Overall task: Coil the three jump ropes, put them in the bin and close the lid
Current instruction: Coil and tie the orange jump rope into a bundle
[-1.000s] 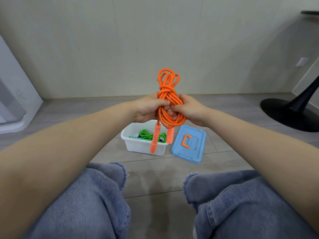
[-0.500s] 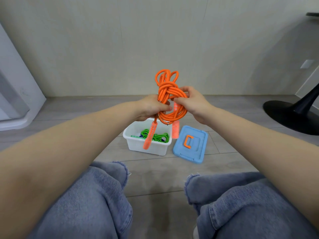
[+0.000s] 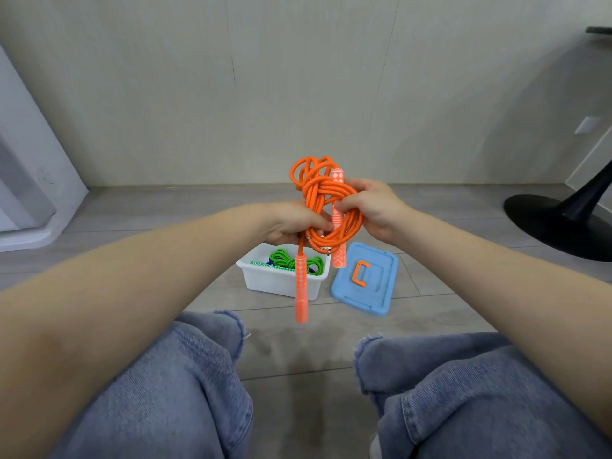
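Both hands hold a coiled, knotted orange jump rope (image 3: 319,193) in the air above the floor. My left hand (image 3: 294,223) grips the lower part of the coil, and one orange handle (image 3: 300,286) dangles below it. My right hand (image 3: 371,207) pinches the other patterned handle (image 3: 337,217), which stands upright through the coil. Beneath them a white bin (image 3: 281,283) sits open on the floor with a green rope (image 3: 284,258) and a bit of a blue one inside. The blue lid (image 3: 374,283) with an orange clasp lies flat to the bin's right.
I sit with both knees in jeans (image 3: 463,392) in the foreground. A black pedestal base (image 3: 559,223) stands at the right, and a white appliance (image 3: 29,180) at the left. The wall runs just behind the bin.
My right hand has lifted one handle upright through the coil. The other handle now hangs lower and straighter under my left hand. The bundle has shifted slightly right.
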`<act>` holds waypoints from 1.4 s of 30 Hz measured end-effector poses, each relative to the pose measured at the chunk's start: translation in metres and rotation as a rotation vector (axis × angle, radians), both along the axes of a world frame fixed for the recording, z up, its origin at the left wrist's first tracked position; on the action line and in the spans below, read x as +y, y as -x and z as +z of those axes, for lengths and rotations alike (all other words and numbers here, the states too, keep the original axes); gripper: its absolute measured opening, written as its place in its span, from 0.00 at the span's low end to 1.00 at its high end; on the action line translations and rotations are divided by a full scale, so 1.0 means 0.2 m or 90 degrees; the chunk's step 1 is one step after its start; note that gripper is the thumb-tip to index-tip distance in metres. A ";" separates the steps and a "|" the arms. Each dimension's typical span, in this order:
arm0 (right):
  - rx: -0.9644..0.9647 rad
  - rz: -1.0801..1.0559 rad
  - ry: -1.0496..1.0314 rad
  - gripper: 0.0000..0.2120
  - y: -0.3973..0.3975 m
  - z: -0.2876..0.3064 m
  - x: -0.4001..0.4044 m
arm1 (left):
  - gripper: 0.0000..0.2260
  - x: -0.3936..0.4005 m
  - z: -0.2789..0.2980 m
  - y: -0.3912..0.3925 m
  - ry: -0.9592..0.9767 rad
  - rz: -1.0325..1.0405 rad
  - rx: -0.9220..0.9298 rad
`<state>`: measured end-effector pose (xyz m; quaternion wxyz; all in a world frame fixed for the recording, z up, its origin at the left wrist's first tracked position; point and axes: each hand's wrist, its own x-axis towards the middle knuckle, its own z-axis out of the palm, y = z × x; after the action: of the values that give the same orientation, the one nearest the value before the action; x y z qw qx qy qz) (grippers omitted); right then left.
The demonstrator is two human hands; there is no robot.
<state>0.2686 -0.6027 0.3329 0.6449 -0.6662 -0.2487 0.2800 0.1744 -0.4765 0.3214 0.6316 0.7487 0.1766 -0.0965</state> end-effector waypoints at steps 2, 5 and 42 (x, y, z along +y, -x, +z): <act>0.019 0.005 0.021 0.13 -0.01 -0.01 -0.01 | 0.06 0.01 0.01 -0.01 0.008 0.020 -0.049; 0.015 0.020 0.027 0.13 -0.03 -0.01 -0.01 | 0.07 0.04 0.05 0.00 0.054 0.067 -0.145; -0.138 0.183 0.422 0.09 0.08 0.00 -0.06 | 0.07 0.02 0.16 -0.02 0.222 0.265 -0.320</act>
<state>0.2522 -0.6140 0.3325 0.3184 -0.8228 -0.3022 0.3610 0.1777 -0.4718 0.3530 0.7794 0.5781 0.1455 0.1927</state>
